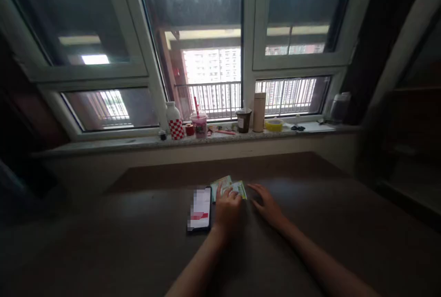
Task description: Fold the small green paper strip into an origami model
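Two small printed papers or packets, pale green and white with yellow edges, lie overlapping on the table; I cannot tell which kind. My left hand (228, 205) rests on them, fingers spread, partly covering the left packet (220, 181) and the right packet (241, 189). Just to the right, my right hand (267, 204) lies on the tabletop with its thumb and fingers apart, holding nothing. Left of my left hand is a smartphone (200, 209), screen up and lit, its picture partly pixelated.
The dark brown table (155, 251) stretches to the wall under a window. On the sill (138, 143) stand a red-checked white bottle (175, 122), a pink cup with a straw (199, 125), a brown cup (243, 120), a beige flask (259, 112), yellow tape (274, 125) and scissors (298, 128).
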Demonstrator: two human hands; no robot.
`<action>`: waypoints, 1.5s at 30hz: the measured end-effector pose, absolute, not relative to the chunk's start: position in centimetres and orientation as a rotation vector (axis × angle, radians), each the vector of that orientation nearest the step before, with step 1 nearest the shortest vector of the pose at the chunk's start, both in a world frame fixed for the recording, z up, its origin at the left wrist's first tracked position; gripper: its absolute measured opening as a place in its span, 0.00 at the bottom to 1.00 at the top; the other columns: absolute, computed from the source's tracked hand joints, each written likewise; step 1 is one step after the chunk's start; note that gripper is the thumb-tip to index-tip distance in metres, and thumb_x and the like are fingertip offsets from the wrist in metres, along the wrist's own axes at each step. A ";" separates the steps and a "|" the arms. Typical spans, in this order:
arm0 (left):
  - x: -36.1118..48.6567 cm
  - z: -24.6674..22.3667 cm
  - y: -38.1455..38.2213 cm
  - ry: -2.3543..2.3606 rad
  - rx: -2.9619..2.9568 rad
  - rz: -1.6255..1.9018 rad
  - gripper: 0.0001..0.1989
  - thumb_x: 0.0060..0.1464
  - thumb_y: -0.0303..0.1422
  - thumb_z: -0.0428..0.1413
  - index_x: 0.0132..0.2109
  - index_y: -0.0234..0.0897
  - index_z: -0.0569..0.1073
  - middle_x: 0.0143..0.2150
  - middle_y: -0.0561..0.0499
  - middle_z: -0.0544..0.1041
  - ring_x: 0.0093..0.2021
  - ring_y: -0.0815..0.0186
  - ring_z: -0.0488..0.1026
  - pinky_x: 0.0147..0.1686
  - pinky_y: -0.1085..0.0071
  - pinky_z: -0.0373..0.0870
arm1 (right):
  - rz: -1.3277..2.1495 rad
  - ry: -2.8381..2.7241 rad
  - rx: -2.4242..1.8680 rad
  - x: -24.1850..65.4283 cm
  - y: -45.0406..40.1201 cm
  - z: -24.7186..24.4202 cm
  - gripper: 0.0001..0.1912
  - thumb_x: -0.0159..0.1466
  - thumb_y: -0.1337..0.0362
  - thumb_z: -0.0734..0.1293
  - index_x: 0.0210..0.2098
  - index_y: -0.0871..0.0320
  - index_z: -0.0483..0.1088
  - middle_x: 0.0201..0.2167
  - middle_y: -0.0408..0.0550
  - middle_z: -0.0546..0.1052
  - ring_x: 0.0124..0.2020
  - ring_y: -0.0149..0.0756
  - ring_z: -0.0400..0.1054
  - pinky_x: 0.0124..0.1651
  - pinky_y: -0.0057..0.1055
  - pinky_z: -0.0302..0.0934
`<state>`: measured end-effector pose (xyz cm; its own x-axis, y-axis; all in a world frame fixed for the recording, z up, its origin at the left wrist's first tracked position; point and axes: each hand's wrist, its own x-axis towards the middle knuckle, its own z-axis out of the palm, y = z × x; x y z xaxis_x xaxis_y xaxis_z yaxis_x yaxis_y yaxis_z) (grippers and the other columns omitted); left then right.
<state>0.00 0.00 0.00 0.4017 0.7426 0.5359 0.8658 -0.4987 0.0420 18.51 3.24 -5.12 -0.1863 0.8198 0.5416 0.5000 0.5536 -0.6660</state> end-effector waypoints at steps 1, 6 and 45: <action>0.0 0.1 -0.1 -1.433 -2.436 -0.749 0.09 0.59 0.27 0.51 0.38 0.41 0.76 0.42 0.51 0.79 0.54 0.60 0.69 0.64 0.52 0.44 | 0.424 -1.854 -1.076 18.5 3.3 -5.1 0.26 0.59 0.70 0.64 0.57 0.54 0.64 0.56 0.52 0.68 0.58 0.41 0.59 0.63 0.46 0.51; 0.1 0.0 -0.2 -1.581 -2.541 -0.811 0.10 0.60 0.32 0.51 0.35 0.44 0.77 0.38 0.53 0.80 0.44 0.63 0.74 0.62 0.51 0.48 | 0.419 -1.968 -1.042 18.8 3.4 -4.8 0.15 0.60 0.67 0.66 0.46 0.49 0.74 0.53 0.48 0.71 0.55 0.43 0.62 0.59 0.47 0.55; -0.4 -2.5 0.7 -1.818 -2.220 -0.731 0.19 0.64 0.38 0.41 0.54 0.38 0.70 0.59 0.42 0.69 0.62 0.56 0.61 0.63 0.44 0.43 | 0.406 -2.264 -1.001 21.2 2.0 -1.9 0.07 0.59 0.62 0.67 0.33 0.51 0.78 0.43 0.48 0.77 0.51 0.43 0.64 0.56 0.43 0.57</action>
<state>-0.37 0.74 -2.51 0.1314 0.8687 0.4776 0.9575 -0.2360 0.1658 21.16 2.04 -1.89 -0.5186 0.7463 0.4173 0.5548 0.6651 -0.4999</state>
